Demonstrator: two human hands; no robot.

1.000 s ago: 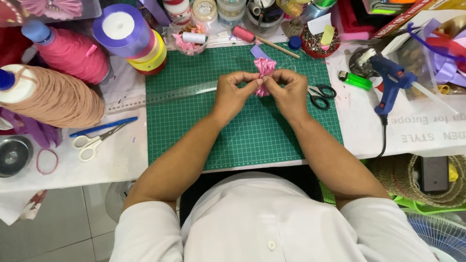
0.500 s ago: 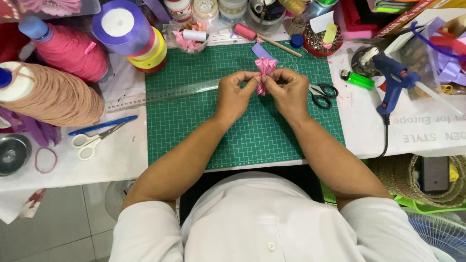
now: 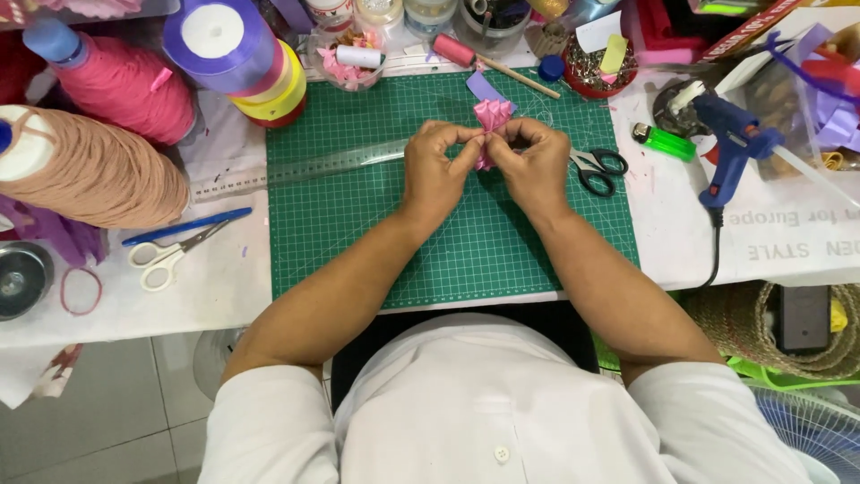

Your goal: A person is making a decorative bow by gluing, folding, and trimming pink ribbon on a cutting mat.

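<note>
Pink ribbon bow (image 3: 494, 115), green gridded cutting mat (image 3: 358, 224), blue glue gun (image 3: 727, 143)

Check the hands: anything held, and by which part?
Both hands hold one folded pink ribbon piece over the green cutting mat. The left hand and right hand pinch its middle from either side with the fingers.

A green cutting mat (image 3: 376, 242) covers the table, a metal ruler (image 3: 296, 170) lying across it. Black-handled scissors (image 3: 598, 168) rest at its right edge — beyond them a green lighter (image 3: 665, 142) and a blue glue gun (image 3: 727, 143). Left: white-handled scissors (image 3: 166, 255), thread cones — pink (image 3: 116, 81), tan (image 3: 90, 170).
</note>
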